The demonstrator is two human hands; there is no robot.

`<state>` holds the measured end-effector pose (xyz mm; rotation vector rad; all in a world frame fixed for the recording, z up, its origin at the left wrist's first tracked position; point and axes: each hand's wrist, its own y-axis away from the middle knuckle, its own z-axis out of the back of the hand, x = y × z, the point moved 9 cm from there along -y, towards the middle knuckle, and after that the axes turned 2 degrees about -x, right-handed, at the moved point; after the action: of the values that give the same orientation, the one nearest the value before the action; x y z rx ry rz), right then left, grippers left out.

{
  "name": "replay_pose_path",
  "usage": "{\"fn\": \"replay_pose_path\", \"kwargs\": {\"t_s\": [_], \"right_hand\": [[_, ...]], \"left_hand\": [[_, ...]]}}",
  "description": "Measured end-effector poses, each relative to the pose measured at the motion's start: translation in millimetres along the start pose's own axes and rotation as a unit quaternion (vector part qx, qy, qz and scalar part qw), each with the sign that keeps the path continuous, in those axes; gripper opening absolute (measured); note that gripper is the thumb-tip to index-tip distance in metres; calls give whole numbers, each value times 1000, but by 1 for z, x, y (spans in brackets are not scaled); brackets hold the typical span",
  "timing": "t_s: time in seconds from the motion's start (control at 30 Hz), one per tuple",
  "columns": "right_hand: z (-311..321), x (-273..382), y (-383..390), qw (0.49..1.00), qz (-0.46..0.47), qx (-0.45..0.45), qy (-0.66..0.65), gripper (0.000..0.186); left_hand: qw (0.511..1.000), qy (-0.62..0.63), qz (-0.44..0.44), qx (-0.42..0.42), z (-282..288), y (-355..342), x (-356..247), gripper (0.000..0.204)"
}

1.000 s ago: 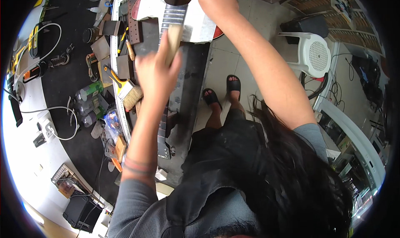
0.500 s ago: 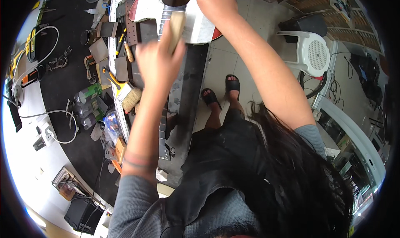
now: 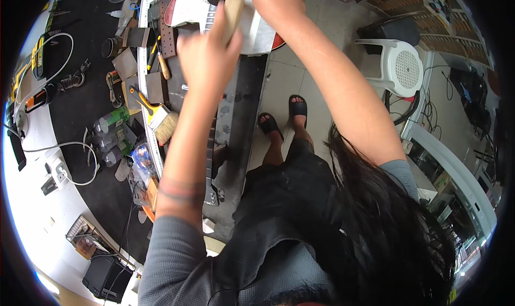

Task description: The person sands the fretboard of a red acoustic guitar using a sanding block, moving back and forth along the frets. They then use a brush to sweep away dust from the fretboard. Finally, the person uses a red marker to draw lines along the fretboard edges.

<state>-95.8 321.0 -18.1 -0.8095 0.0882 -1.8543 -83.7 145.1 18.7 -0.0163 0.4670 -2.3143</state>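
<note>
My left hand (image 3: pixel 209 54), blurred, is closed on a pale wooden block (image 3: pixel 233 13) held lengthwise over the guitar's fretboard (image 3: pixel 209 19) near the dark soundhole. White covering (image 3: pixel 188 5) lies over the red-edged guitar body. My right hand (image 3: pixel 279 3) rests at the body's right side by the upper image edge, fingers curled; what they hold is hidden. The guitar neck runs toward me beneath my left forearm, its headstock (image 3: pixel 212 193) near my apron.
A long steel ruler (image 3: pixel 145 59), a wide paintbrush (image 3: pixel 163 123), hand tools, dark blocks, plastic bottles (image 3: pixel 112 123) and cables crowd the black benchtop (image 3: pixel 75 113) on the left. A white stool (image 3: pixel 402 70) stands right, near loose cables and a dark pile (image 3: pixel 466 102) on the floor.
My left hand and the wooden block have moved up along the fretboard toward the soundhole. My right hand has shifted very slightly up and left.
</note>
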Motion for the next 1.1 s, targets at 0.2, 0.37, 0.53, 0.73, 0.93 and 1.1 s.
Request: {"fn": "replay_pose_path", "kwargs": {"t_s": [0.2,0.37,0.53,0.73,0.93,1.1], "right_hand": [[0,-5,1,1000,-2,8,12,56],[-1,-16,2,1000,-12,-9,14,57],[-3,6,2,1000,4,10,3,58],[-1,-14,2,1000,-15,6,22,57],[-2,-3,1,1000,-12,16,13,58],[-4,2,3,999,-1,23,22,59]], "left_hand": [[999,0,27,41,3,24,4,58],[999,26,9,47,21,79,12,63],[999,6,1,-36,-8,-25,5,56],[997,4,15,73,17,82,14,68],[999,4,31,44,-4,1,5,60],[1000,5,16,11,-1,-11,4,59]]}}
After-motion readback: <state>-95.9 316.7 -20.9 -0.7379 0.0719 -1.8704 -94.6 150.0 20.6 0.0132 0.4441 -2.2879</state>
